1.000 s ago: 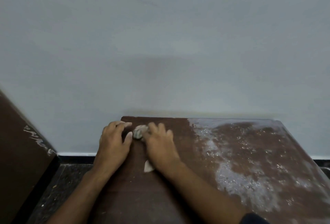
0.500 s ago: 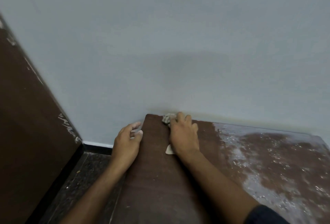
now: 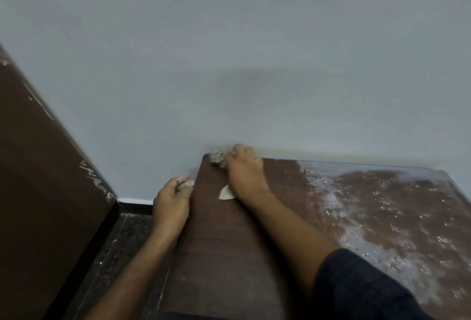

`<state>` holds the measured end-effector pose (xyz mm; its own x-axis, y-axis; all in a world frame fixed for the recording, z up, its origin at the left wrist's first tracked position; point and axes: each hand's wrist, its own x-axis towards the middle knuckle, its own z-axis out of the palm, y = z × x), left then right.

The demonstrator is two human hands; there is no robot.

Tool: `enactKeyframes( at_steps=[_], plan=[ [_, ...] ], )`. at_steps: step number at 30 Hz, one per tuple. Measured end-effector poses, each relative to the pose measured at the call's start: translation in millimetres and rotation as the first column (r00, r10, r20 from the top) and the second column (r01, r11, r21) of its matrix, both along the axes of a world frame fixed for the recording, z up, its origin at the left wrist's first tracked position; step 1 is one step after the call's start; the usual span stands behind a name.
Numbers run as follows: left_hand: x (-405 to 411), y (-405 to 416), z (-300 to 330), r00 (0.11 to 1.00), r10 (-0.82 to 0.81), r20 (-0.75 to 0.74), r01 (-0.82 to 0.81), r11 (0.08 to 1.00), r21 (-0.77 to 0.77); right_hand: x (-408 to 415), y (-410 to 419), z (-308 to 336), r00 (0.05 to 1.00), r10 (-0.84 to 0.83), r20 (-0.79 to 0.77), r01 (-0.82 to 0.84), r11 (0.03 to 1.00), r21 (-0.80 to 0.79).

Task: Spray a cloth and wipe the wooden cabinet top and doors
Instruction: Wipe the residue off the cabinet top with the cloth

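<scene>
1. A dark brown panel [image 3: 43, 192] leans along the far left, its edge chipped pale; it meets the grey wall [image 3: 229, 52] at the skirting.
2. Between that panel and the cabinet a strip of dark speckled floor [image 3: 112, 251] lies open.
3. The left hand [image 3: 173, 200] rests at the left edge of the cabinet top [image 3: 224, 256], fingers loosely curled, holding nothing.
4. The cloth [image 3: 218, 158], crumpled, sits in the back left corner of the top, against the wall; a pale corner of it shows near the wrist.
5. The right hand [image 3: 244, 174] presses on the cloth, fingers bent over it and pointing to the wall.
6. The top's long axis runs left to right along the wall; its left part is dark and plain.
7. The right part carries a whitish film [image 3: 356, 217] out to the right edge.
8. A dark sleeve [image 3: 362, 289] covers the right upper arm.
9. No writing can be read.
</scene>
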<state>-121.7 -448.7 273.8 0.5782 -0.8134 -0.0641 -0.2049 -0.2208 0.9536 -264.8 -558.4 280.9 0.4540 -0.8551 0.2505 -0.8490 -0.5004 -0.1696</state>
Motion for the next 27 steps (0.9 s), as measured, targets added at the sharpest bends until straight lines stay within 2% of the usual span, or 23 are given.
enactKeyframes(
  at_steps=[3,7,11,14,16,18,20,22,24,27],
  plan=[
    [-4,7,1,1.000,0.005,0.019,-0.005,1.000,-0.010,-53,-8,1,0.986,-0.160,-0.054,0.160,0.987,-0.003],
    [-10,15,2,1.000,-0.003,0.017,0.004,0.999,-0.048,-52,19,4,0.979,-0.149,-0.141,0.148,0.989,-0.016],
    [-11,27,1,0.998,0.031,-0.052,-0.034,0.998,-0.061,-17,87,1,0.995,0.061,-0.083,-0.066,0.996,-0.058],
    [-10,39,1,0.995,0.069,-0.070,-0.075,0.994,-0.079,-9,151,-2,0.938,0.339,-0.069,-0.343,0.938,-0.048],
    [-8,47,2,0.996,0.064,-0.056,-0.068,0.995,-0.070,-16,155,-1,0.907,0.411,-0.096,-0.417,0.907,-0.059],
    [-8,57,2,1.000,0.020,0.000,-0.020,0.998,-0.055,-29,129,1,0.941,0.324,-0.099,-0.328,0.944,-0.029],
    [-9,67,3,0.999,-0.007,0.042,0.009,0.999,-0.047,-42,99,6,0.988,0.119,-0.097,-0.121,0.993,-0.017],
    [-6,75,0,0.994,-0.011,0.107,0.016,0.999,-0.044,-42,88,12,0.991,-0.040,-0.130,0.037,0.999,-0.025],
    [-5,82,-3,0.990,0.000,0.138,0.005,0.999,-0.037,-32,104,13,0.994,-0.016,-0.106,0.014,1.000,-0.023],
    [-5,89,-6,0.996,0.084,0.028,-0.082,0.994,-0.066,-11,154,7,0.974,0.223,-0.045,-0.224,0.974,-0.020]
  ],
)
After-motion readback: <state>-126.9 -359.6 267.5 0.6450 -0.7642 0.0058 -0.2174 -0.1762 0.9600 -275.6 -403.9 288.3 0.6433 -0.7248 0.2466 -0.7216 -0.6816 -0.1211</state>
